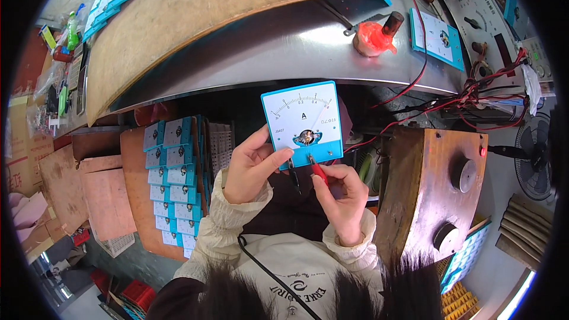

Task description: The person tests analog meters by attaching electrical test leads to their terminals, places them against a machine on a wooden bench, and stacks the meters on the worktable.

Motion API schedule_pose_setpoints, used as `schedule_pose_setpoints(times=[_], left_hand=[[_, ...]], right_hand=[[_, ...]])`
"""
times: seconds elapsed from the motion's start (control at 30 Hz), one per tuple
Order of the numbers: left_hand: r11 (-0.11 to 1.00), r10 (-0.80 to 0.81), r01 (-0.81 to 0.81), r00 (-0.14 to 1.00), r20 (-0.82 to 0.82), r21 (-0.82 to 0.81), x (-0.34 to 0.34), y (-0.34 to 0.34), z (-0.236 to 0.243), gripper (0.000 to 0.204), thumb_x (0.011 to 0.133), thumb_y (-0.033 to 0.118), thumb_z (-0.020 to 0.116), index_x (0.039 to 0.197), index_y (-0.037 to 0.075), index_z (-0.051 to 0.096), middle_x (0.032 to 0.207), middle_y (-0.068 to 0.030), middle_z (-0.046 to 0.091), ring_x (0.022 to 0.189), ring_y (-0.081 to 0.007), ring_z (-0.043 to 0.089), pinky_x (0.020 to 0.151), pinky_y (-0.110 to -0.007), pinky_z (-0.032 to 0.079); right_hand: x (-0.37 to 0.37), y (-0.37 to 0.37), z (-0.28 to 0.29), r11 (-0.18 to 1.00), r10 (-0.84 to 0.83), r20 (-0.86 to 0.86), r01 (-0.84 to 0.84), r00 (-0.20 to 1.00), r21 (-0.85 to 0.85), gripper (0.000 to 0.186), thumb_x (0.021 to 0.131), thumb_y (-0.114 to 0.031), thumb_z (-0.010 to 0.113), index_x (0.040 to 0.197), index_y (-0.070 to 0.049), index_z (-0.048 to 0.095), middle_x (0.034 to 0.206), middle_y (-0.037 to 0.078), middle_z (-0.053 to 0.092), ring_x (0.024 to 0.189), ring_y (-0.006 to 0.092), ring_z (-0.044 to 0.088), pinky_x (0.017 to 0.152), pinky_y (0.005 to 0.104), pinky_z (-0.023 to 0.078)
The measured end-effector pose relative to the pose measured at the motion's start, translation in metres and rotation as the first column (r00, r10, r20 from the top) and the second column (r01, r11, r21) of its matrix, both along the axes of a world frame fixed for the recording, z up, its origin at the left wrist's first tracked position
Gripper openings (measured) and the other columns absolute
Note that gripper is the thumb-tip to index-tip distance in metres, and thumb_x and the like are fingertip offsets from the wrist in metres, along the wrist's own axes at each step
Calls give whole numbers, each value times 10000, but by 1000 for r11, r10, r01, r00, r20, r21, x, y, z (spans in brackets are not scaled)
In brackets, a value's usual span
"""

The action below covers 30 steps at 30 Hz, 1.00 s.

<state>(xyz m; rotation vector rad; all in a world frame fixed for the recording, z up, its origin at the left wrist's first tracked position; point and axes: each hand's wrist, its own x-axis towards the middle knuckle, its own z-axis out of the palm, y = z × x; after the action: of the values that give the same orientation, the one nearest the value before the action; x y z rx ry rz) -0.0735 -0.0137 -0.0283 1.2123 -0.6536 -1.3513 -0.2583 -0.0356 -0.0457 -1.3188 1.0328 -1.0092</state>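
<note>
Meter (290, 121), blue and white, noted in the head view above the lap, just off the steel bench (267, 59). Left hand (250, 169) grips its lower left corner, fingers closed; a black probe (294, 179) sits by that thumb, whether gripped cannot be told. Right hand (345, 201) pinches a red probe (320, 173) at the meter's lower edge. Wooden box (406, 189) with two dark knobs stands to the right.
</note>
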Motion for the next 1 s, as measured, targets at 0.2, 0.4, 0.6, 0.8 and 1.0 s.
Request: schedule_pose_setpoints(times=[0.2,0.4,0.6,0.8,1.0], left_hand=[[1000,24,-24,1000,3,-6,-2,3,-3,609,887,11,646,1425,-36,365,1116,-55,649,846,-62,599,662,-190,473],[999,40,-40,999,7,-18,-1,4,-2,604,886,12,650,1420,-40,373,1117,-63,647,853,-64,601,657,-191,470],[998,55,-55,998,11,-4,2,8,-4,609,883,13,654,1421,-39,371,1115,-50,646,813,-48,578,645,-184,456],[999,44,-44,999,-31,6,5,8,-7,608,883,17,655,1420,-37,375,1115,-42,644,815,-43,571,632,-181,444],[1000,10,-9,999,-48,4,6,5,3,566,891,15,641,1399,-44,400,1139,-62,633,882,-73,593,672,-194,478]], right_hand=[[-2,0,-1,1000,-5,-28,5,1000,-20,210,783,47,728,973,38,639,869,92,676,727,100,644,653,221,534],[2,-1,2,1000,1,-37,0,999,6,201,786,43,726,971,37,646,866,90,677,736,101,645,662,220,532],[5,0,0,1000,6,-34,-5,999,1,202,792,37,725,978,36,646,862,85,680,727,90,641,657,217,531],[5,0,6,1000,21,-65,-20,998,12,187,800,31,722,971,39,647,842,74,676,711,75,634,623,202,513],[8,-3,5,972,-23,-219,-29,975,-234,224,746,31,773,927,26,642,807,85,665,658,111,628,564,223,493]])
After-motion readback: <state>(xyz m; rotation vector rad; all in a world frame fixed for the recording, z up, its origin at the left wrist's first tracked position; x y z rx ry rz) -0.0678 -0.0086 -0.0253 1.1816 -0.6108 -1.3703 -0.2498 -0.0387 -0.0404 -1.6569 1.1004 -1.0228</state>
